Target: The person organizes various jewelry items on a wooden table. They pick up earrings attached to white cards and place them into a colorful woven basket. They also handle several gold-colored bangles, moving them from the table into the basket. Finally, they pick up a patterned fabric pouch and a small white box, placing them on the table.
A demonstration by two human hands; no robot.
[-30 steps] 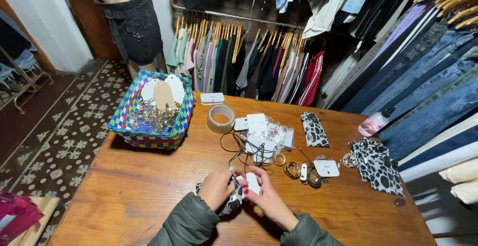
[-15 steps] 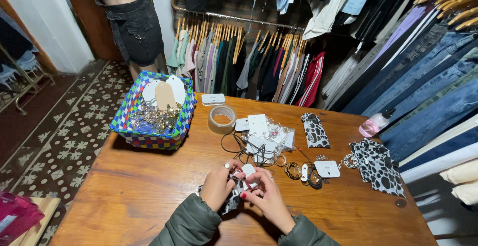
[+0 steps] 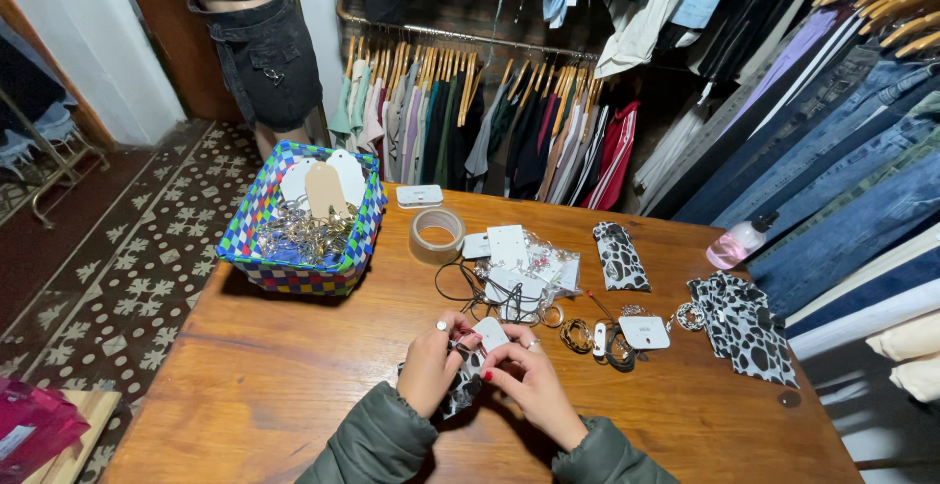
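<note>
Head view, looking down on a wooden bench (image 3: 245, 386) in a clothes shop.

Near edge, centre: left hand (image 3: 431, 362) and right hand (image 3: 529, 381) close together, both in green padded sleeves, fingers pinched on a small white card (image 3: 490, 332) between them. Left hand also closed over a black-and-white spotted pouch (image 3: 458, 391), hanging just below the card and touching the bench. Ring on a left finger, red nails on both hands.

Just beyond the hands: a heap of white cards (image 3: 514, 264) with black cords and clear wrappers. Right of the heap, a second spotted pouch (image 3: 620, 259) lying flat. Between the heap and the far right, dark bracelets (image 3: 580, 335) and another white tag (image 3: 644, 332). Far right, a larger spotted cloth (image 3: 746, 327), and near the bench's edge a small pink bottle (image 3: 736, 243) on its side.

Left of the heap, a roll of brown tape (image 3: 437, 234) standing flat. Behind it, a small white box (image 3: 419, 196). Further left, a woven basket (image 3: 299, 269) in blue, green, red and white checks, holding metal clips and paper tags.

Behind the bench, a rail of shirts on wooden hangers (image 3: 470, 122); jeans (image 3: 852, 181) hanging at right. At top left, a person in black shorts (image 3: 259, 53) standing on a patterned tiled floor (image 3: 127, 249).
</note>
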